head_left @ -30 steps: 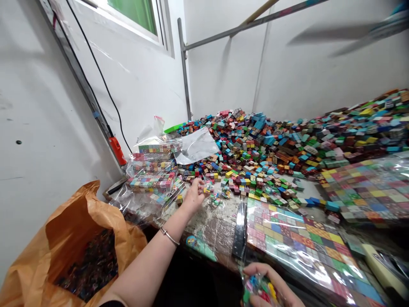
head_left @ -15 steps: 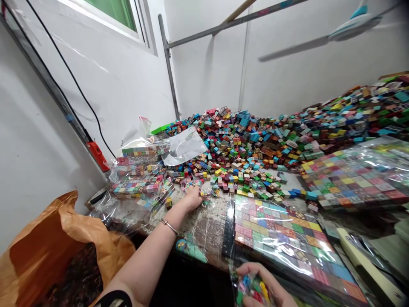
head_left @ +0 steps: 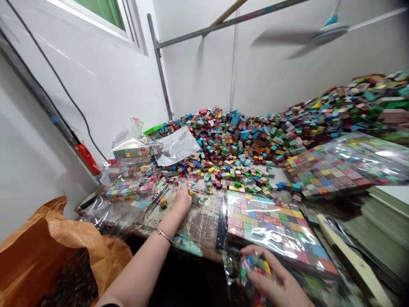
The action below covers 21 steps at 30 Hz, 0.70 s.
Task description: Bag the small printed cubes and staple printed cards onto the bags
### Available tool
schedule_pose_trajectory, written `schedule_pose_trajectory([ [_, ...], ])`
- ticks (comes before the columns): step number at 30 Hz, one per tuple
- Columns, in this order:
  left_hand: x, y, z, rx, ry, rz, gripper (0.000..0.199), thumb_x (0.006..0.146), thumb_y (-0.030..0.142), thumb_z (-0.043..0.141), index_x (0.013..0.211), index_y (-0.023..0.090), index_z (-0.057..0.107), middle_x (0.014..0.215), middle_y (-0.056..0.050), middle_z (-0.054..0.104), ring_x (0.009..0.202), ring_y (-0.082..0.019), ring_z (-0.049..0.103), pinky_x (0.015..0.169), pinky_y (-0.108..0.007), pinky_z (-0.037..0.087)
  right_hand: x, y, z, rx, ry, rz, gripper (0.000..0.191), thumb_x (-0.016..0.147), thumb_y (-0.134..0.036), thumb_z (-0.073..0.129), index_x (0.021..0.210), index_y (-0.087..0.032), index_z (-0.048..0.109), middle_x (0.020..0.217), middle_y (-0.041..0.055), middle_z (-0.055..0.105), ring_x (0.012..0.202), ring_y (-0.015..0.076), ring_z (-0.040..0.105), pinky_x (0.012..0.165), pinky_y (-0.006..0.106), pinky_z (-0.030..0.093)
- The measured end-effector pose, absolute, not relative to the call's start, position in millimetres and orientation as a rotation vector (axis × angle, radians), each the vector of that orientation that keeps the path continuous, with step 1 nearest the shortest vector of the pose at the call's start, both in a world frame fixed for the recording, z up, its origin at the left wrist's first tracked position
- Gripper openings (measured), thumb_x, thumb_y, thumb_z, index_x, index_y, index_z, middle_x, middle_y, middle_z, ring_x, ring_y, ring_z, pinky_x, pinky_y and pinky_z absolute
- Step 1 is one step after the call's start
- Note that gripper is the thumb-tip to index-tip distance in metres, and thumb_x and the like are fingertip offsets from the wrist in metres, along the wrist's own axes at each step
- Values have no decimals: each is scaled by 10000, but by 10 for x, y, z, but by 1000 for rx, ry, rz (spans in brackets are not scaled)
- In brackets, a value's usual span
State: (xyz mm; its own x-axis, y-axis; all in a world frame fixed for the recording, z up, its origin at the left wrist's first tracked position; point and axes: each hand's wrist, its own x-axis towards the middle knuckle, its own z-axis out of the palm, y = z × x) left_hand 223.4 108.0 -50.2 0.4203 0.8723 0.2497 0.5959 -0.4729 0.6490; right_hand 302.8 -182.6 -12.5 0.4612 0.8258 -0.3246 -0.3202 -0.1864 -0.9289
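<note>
Worn table (head_left: 203, 228) | far: loose blocks (head_left: 236, 132) heaped, seemingly plenty left unwrapped | left: block stack (head_left: 132, 191) already wrapped; near right: block pack (head_left: 265, 221), likewise | left hand (head_left: 183, 198) at small bright pieces (head_left: 191, 181), grip cannot be told | right hand (head_left: 271, 273), near right, curled around colourful clump (head_left: 252, 267)

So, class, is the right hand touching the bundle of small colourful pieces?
Touching. The head view shows the right hand with its thumb and fingers curled against the colourful bundle.
</note>
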Motion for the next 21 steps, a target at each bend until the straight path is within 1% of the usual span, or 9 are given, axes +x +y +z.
schedule_pose_trajectory([
  [1,2195,1079,-500,2149,1241,861,220,814,156,508,1032,130,492,888,-67,582,862,-199,576,792,-379,452,3032,-1849,-66,-1335,-410,1121,447,606,-469,693,958,-235,546,623,-13,593,532,138,554,488,242,435],
  [3,2111,1072,-490,2015,1211,1000,256,792,141,492,1045,150,447,899,-63,567,882,-203,563,810,-387,445,3053,-1899,64,-1190,-283,1140,462,639,-434,681,1018,-234,509,727,17,622,527,143,565,428,240,436],
  [6,2001,1012,-459,1818,1121,1143,291,775,230,518,1035,161,405,915,-49,544,880,-193,556,824,-398,456,3115,-1979,199,-1018,-174,1108,517,692,-358,661,1147,-241,447,842,43,632,600,154,597,429,233,449],
  [11,1895,524,-285,1644,839,1180,354,803,411,495,1052,190,374,1007,-42,531,815,-154,598,745,-347,520,3173,-2111,206,-941,-168,1111,536,742,-334,624,1222,-239,406,841,55,639,782,219,626,441,230,456],
  [13,1872,159,-224,1613,594,1105,378,796,391,541,1078,189,394,1001,-51,544,816,-167,607,770,-360,510,3131,-2137,181,-963,-203,1155,541,746,-338,622,1231,-262,396,845,48,637,806,222,621,458,232,463],
  [15,1863,-256,-226,1738,449,1002,324,836,338,501,1103,186,401,967,-64,566,860,-182,597,793,-350,492,3047,-2148,156,-1003,-251,1193,556,732,-350,640,1230,-273,403,864,42,634,811,213,617,491,235,475],
  [16,1864,-460,-252,1839,373,941,332,842,304,492,1138,191,393,1003,-75,556,905,-190,581,812,-348,480,2995,-2152,144,-1020,-277,1190,562,718,-357,656,1220,-266,420,884,43,633,812,205,614,516,234,481],
  [19,1881,-953,-373,2003,202,883,393,855,259,443,1226,203,328,1129,-107,499,1009,-216,530,850,-360,457,2840,-2199,108,-1072,-314,1158,576,696,-398,674,1207,-253,452,985,55,624,725,158,603,538,226,484],
  [21,1894,-1143,-418,2044,190,847,395,868,225,409,1247,217,299,1137,-101,491,1016,-207,520,861,-360,448,2769,-2279,81,-1104,-295,1174,608,706,-439,653,1243,-283,416,1053,62,604,658,140,585,502,238,487],
])
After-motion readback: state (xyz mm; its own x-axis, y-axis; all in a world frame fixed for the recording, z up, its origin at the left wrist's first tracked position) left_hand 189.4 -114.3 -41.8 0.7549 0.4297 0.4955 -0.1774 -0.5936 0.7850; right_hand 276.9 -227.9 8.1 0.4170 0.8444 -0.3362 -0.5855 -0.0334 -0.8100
